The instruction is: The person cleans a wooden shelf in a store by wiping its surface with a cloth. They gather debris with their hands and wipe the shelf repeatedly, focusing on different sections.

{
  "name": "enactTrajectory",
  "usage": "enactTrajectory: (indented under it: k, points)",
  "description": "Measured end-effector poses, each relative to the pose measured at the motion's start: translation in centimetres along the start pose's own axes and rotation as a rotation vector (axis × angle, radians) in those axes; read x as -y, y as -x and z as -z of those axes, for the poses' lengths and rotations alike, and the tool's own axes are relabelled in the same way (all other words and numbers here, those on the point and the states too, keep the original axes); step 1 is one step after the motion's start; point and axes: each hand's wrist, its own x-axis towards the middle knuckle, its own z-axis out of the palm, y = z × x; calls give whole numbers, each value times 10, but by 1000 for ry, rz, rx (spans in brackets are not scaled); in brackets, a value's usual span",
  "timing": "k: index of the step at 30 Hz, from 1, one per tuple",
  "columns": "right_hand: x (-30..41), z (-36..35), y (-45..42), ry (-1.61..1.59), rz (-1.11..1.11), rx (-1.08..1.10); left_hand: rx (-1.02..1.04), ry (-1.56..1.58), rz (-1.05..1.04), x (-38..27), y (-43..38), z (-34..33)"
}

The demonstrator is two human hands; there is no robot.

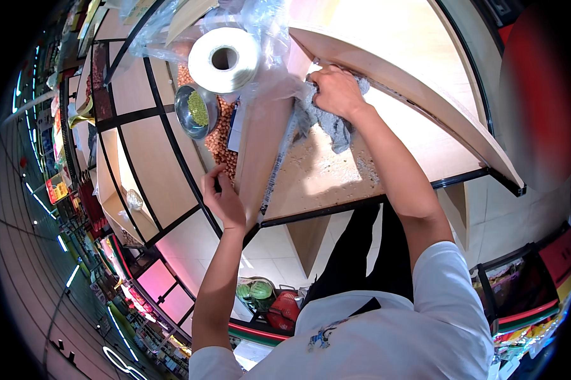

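Pressed against the back corner of a wooden display bin, my right hand (337, 91) grips a crumpled grey cloth (330, 126). Whitish crumbs and dust lie scattered over the bin's wooden floor (314, 183). To the left, my left hand (223, 197) is raised near the wooden divider (261, 142), its fingers loosely curled with nothing visible in them. Beyond that hand, the neighbouring bin holds reddish-brown nuts or beans (221, 137). On them rests a metal bowl (183, 111) with small green beans or grains (198, 108).
A white roll of plastic bags (202, 59) stands above the bowl, with loose clear plastic (266, 28) around it. A curved wooden panel (409, 90) bounds the bin on the right. Black edging (323, 210) runs along the front. Red baskets (283, 309) and watermelons (261, 289) sit low behind me.
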Motion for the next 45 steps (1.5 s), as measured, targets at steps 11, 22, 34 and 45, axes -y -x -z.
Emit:
enactTrajectory:
  k: [11, 22, 34, 45]
  points:
    - [-4, -6, 5, 12, 17, -103, 4, -56, -129, -4, -2, 0]
    - [19, 17, 40, 68, 85, -403, -18, -40, -129, -8, 0, 0]
    - [32, 21, 40, -224, -8, -161, -21, -48, -131, -6, 2, 5]
    - [22, 22, 47, -330, -7, 343, 27, -2, -74, -5, 0, 3]
